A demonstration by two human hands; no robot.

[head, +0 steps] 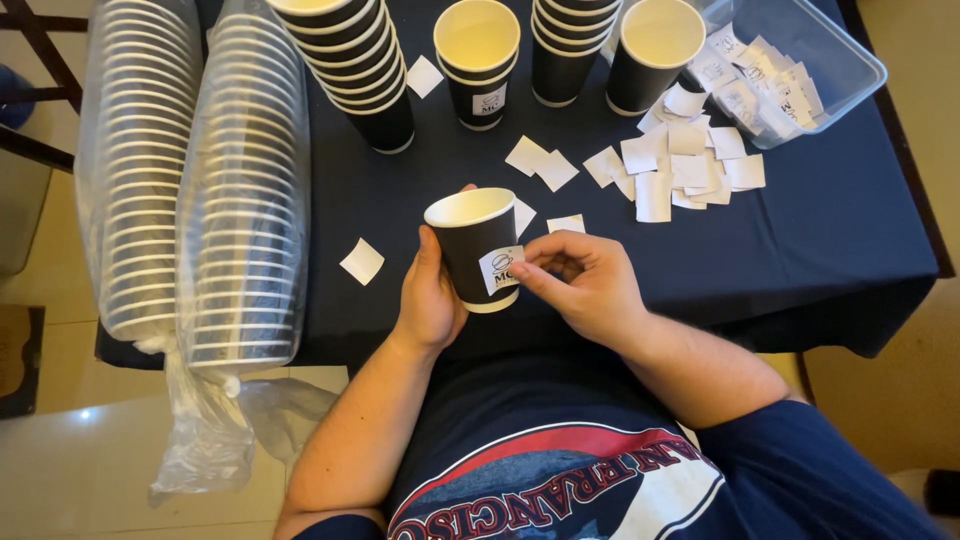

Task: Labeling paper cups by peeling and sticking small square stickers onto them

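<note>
Just over the lap, black cup (476,247) gripped by left hand (430,300), right hand (580,280) fingers pinched at its white sticker (502,268); labelled cup (477,62) done on bench (800,230), sleeved stacks (195,180) and loose stickers (680,165) left.

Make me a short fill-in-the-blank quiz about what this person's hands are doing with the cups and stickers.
1. The left hand holds a black paper ____.
2. The right hand presses a white ____ onto its side.
3. The loose white paper squares lie on a dark ____ tablecloth.
4. The clear plastic sleeves of stacked cups lie on the person's ____ side.

Missing words: cup; sticker; blue; left
</note>
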